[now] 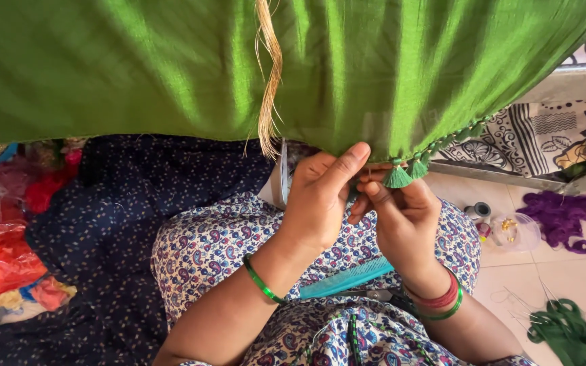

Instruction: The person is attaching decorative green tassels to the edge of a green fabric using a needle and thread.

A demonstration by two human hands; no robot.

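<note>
Green cloth point(171, 68) hanging across the top of the view, its lower edge trimmed with small green tassels point(397, 177): two full ones side by side at the hem, smaller knots running up the slanted edge to the right, too small to count. Left hand point(320, 196) curled shut, thumb pressed along the hem beside the tassels. Right hand point(401, 217) just beside it, fingers bent and pinched under the nearest tassel, touching the left. One green bangle point(262, 281) on the left wrist; red and green bangles point(442, 301) stacked on the right, number unclear. One strand of pale straw-coloured threads point(269, 74) dangling down the front of the cloth. One teal comb point(347, 278) lying on the patterned lap below the hands. To the right on the floor, one purple bundle of thread point(564, 217), one green bundle point(571, 332), one clear round container point(513, 232), one small spool point(478, 211). To the left, plastic bags of red and orange material point(1, 251).
</note>
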